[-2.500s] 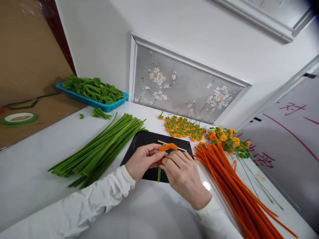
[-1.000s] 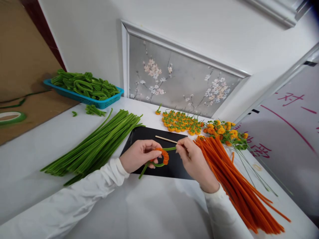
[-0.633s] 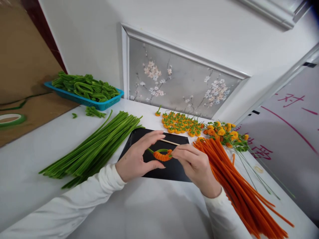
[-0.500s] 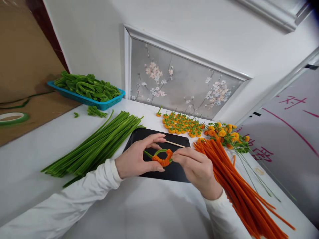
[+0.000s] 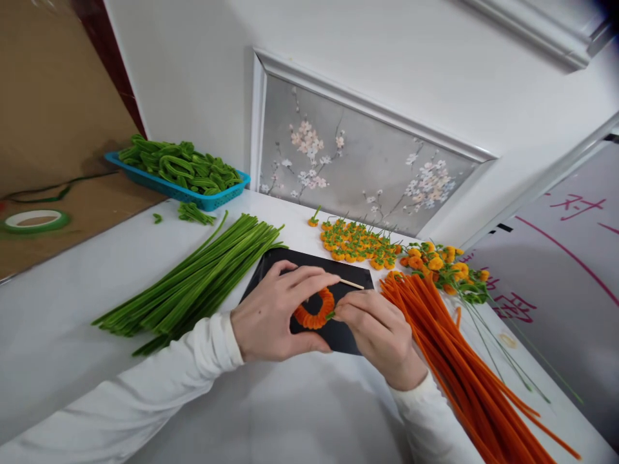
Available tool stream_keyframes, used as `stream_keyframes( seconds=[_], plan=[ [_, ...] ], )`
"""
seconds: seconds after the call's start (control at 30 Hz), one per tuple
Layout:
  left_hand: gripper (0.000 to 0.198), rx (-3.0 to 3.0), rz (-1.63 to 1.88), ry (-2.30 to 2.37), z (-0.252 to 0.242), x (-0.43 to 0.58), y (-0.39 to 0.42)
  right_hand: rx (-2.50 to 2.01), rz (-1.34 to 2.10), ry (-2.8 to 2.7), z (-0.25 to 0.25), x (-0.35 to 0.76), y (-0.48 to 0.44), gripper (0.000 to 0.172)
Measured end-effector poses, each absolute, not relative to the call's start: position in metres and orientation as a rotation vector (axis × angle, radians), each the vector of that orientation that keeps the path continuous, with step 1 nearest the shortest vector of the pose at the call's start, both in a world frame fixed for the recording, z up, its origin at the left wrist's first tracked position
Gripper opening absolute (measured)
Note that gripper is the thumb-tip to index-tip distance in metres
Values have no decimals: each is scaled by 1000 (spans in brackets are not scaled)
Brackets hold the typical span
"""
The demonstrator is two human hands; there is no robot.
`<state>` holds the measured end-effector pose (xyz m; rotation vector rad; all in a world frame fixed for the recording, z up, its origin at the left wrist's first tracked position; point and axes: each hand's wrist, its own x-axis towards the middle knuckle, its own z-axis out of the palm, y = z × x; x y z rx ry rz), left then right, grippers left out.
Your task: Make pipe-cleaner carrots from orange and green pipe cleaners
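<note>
A small ring of orange chenille stem (image 5: 316, 320), coiled tightly over a green core, is held up above a black board (image 5: 341, 334). My right hand (image 5: 380, 335) is closed in a pinch on the green end at the ring's right side. Around the ring's left side curves my left hand (image 5: 278, 312), thumb and fingers spread apart, partly hiding it. Whether its fingers touch the ring I cannot tell. A thin wooden stick (image 5: 351, 283) lies on the board behind the ring.
Green chenille stems (image 5: 193, 283) lie left, orange ones (image 5: 454, 361) right. Behind are rows of small orange flowers (image 5: 351, 241) and a pile of finished blooms (image 5: 435, 261). A blue basket (image 5: 207, 201) holds green loops. Green tape (image 5: 60, 222) sits on cardboard at far left.
My left hand has moved right and its fingers now reach over the ring. Orange coils now cover the ring's upper part, where bare green showed before. The view has shifted slightly.
</note>
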<state>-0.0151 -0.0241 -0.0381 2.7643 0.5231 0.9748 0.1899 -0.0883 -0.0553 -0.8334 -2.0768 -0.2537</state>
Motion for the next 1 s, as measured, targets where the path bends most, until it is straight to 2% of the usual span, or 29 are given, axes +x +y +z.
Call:
stream_keyframes(
  seconds=[0.07,0.13,0.2,0.3,0.33,0.57,1.0],
  plan=[
    [83,2847,992,590,-36,-14,-26,-836,-275,-2095,-54,187,-88,21],
    [81,2863,972,597,-35,-13,-26,-845,-299,-2089,-53,183,-86,18],
    [69,2737,894,522,-37,-11,-27,-857,-305,-2065,-53,179,-85,16],
    [40,2263,674,441,-45,-6,-28,-894,-290,-2041,-55,175,-84,15],
    [38,2069,605,457,-48,-4,-29,-920,-276,-2042,-56,175,-84,15],
    [47,1225,340,511,-56,5,-32,-1117,-86,-2005,-59,178,-78,16],
    [43,1163,218,580,-54,1,-27,-1218,-95,-1929,-58,191,-75,16]
  ],
)
